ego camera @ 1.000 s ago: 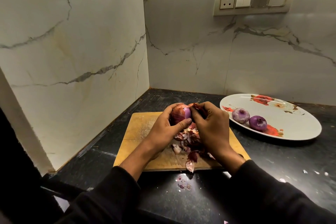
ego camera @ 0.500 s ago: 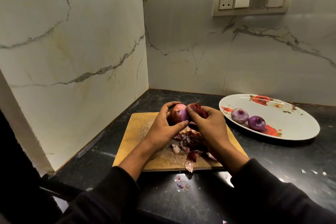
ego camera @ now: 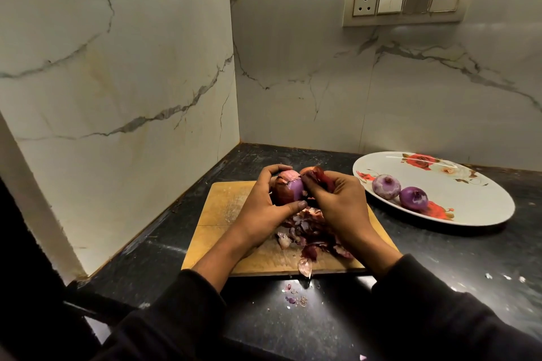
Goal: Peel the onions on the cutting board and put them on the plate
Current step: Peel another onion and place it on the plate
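Note:
My left hand (ego camera: 262, 208) grips a partly peeled red onion (ego camera: 289, 189) above the wooden cutting board (ego camera: 223, 208). Purple flesh shows on the onion's right side, dry brown skin on its left. My right hand (ego camera: 337, 202) pinches a strip of dark red skin (ego camera: 318, 176) that still hangs from the onion's top. A heap of peeled skins (ego camera: 308, 231) lies on the board under my hands. Two peeled purple onions (ego camera: 385, 186) (ego camera: 413, 198) sit on the white flowered plate (ego camera: 469, 202) to the right.
The board lies on a black countertop (ego camera: 440, 258) in a corner between two marble walls. Small skin scraps (ego camera: 294, 296) are scattered on the counter in front of the board. A switch panel (ego camera: 407, 0) is on the back wall.
My right hand has pulled the strip of skin up and to the right, baring more purple flesh. The onion has turned slightly in my left hand.

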{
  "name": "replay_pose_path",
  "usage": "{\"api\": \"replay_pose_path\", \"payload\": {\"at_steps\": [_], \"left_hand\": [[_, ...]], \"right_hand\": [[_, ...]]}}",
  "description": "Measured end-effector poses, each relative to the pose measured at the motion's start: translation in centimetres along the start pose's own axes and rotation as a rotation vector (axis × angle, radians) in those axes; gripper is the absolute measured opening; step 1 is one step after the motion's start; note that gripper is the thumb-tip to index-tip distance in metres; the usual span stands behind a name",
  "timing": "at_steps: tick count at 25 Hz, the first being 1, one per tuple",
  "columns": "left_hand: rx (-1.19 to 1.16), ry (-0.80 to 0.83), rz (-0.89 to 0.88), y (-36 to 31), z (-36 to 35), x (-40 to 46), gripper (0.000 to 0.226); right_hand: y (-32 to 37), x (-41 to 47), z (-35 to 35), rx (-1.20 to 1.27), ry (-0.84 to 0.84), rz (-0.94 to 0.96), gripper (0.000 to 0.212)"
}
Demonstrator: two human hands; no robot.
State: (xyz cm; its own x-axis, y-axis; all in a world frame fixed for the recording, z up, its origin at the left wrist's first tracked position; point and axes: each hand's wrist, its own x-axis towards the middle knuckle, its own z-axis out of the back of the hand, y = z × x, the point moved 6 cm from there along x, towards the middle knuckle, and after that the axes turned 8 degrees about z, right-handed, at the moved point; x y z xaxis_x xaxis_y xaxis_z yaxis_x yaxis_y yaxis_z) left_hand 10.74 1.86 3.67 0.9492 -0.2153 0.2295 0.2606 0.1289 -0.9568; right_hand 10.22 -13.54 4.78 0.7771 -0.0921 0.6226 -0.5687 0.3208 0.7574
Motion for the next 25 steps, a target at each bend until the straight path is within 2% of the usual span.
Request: {"api": "replay_pose_path", "payload": {"at_steps": [5,8,14,20,23,25], "left_hand": [[-0.014,0.025,-0.001,0.1,-0.3,0.0,0.067],[-0.015,0.046,-0.002,0.0,-0.5,0.1,0.067],[-0.197,0.087,0.089,0.9,-0.5,0.5,0.070],[-0.292,0.096,0.135,1.3,-0.5,0.7,0.064],[-0.308,0.100,0.149,1.5,-0.4,0.9,0.066],[-0.307,0.104,0.169,1.7,-0.5,0.9,0.074]], "right_hand": [[2.0,-0.4,0.3,-0.268,-0.066,0.186,0.005],[1.5,-0.3,0.5,-0.285,-0.107,0.167,0.005],[-0.2,-0.1,0.7,-0.088,-0.161,-0.010,0.010],[-1.0,-0.6,-1.1,0.386,-0.007,-0.284,0.022],[-0.7,-0.6,-1.1,0.409,0.034,-0.280,0.022],[-0.7,-0.6,-1.0,0.343,0.002,-0.251,0.019]]}}
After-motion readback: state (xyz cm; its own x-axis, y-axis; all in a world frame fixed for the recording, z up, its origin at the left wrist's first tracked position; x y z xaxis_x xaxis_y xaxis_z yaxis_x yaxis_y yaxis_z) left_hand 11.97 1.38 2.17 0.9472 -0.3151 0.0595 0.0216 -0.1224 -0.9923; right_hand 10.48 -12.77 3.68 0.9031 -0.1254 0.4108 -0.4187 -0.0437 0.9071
